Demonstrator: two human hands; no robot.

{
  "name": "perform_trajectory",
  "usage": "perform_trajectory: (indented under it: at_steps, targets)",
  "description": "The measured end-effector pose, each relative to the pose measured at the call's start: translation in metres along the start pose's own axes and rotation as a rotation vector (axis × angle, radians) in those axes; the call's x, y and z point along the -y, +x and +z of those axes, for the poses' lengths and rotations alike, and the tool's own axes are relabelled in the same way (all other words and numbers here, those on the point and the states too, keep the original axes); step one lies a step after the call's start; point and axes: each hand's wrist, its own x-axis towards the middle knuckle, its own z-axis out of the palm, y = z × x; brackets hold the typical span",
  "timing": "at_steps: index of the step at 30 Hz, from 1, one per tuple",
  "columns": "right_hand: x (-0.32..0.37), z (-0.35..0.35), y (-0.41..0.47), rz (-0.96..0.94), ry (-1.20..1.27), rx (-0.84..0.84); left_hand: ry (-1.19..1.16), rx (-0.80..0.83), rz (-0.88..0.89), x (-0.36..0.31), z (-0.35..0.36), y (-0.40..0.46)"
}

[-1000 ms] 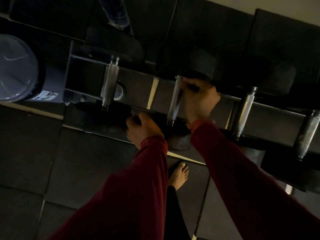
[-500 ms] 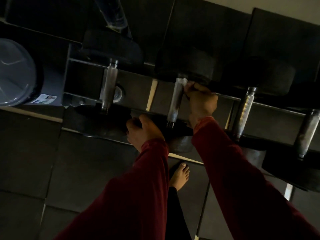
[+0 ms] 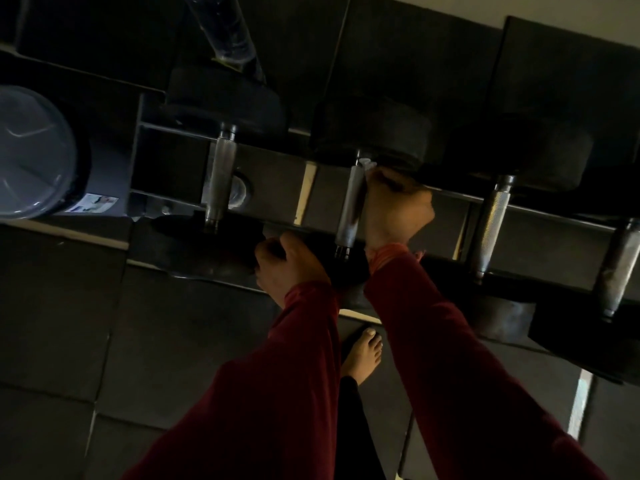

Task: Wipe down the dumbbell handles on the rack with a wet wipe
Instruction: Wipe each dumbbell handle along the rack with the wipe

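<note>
Person, two arms in long dark red sleeves: left sleeve (image 3: 263,393), right sleeve (image 3: 460,375). Right cuff (image 3: 389,252) shows a lighter orange-pink edge at the wrist. One bare foot (image 3: 362,355) with pale toenails, above a dark trouser leg (image 3: 353,431).

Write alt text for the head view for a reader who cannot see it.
In dim light, a right hand grips a white wipe around the second dumbbell handle on a rack. The left hand rests on the rack's front edge; two handles wait to the right.
</note>
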Motion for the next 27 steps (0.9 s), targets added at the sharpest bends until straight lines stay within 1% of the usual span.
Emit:
perform_trajectory:
  at_steps: [2, 3, 6, 8, 10, 12, 13, 14, 15, 16, 17, 19, 20, 21, 23, 25, 27]
  targets:
    - [-0.008, 0.0, -0.006, -0.316, -0.031, -0.052, 0.0, 0.009, -0.004, 0.0, -0.001, 0.0]
    - [-0.012, 0.0, -0.006, -0.436, -0.085, -0.043, 0.0, 0.013, -0.008, 0.0, -0.001, 0.001]
    - [-0.013, -0.005, -0.004, -0.694, -0.291, 0.063, -0.008, 0.018, -0.021, 0.0, 0.0, 0.0]
    - [-0.011, -0.006, -0.008, -0.791, -0.39, 0.102, -0.009, 0.018, -0.024, 0.001, 0.0, 0.0]
    - [-0.008, -0.007, -0.009, -0.85, -0.445, 0.102, -0.007, 0.019, -0.03, 0.001, 0.0, 0.0]
    - [-0.012, -0.009, -0.005, -0.879, -0.452, 0.125, -0.005, 0.021, -0.033, 0.0, 0.0, 0.0]
    - [-0.016, -0.01, -0.002, -0.875, -0.415, 0.137, -0.002, 0.021, -0.031, 0.0, 0.0, 0.0]
    - [-0.019, -0.012, -0.001, -0.841, -0.336, 0.149, 0.002, 0.018, -0.023, 0.0, -0.001, -0.001]
    - [-0.02, -0.013, -0.001, -0.767, -0.235, 0.146, 0.005, 0.012, -0.014, -0.001, -0.001, -0.002]
    - [-0.017, -0.015, -0.002, -0.648, -0.135, 0.135, 0.001, 0.005, -0.007, -0.001, -0.002, -0.002]
    - [-0.013, -0.017, -0.003, -0.475, -0.046, 0.131, -0.004, -0.001, -0.006, -0.002, -0.002, -0.003]
    - [-0.005, -0.018, 0.001, -0.043, 0.075, 0.171, -0.014, -0.007, -0.004, -0.003, -0.001, -0.004]
    - [-0.004, -0.018, 0.005, 0.116, 0.06, 0.204, -0.015, -0.008, 0.0, -0.003, -0.001, -0.005]
    - [-0.007, -0.019, 0.01, 0.218, 0.037, 0.27, -0.01, -0.004, 0.002, -0.003, -0.001, -0.005]
    - [-0.02, -0.02, 0.015, 0.333, 0.037, 0.429, 0.002, 0.01, 0.001, -0.002, -0.001, -0.005]
    - [-0.036, -0.027, 0.014, 0.348, -0.045, 0.554, -0.008, 0.011, 0.004, -0.002, 0.0, -0.004]
    - [-0.048, -0.039, 0.012, 0.34, -0.118, 0.643, -0.016, 0.006, 0.001, -0.002, -0.001, -0.004]
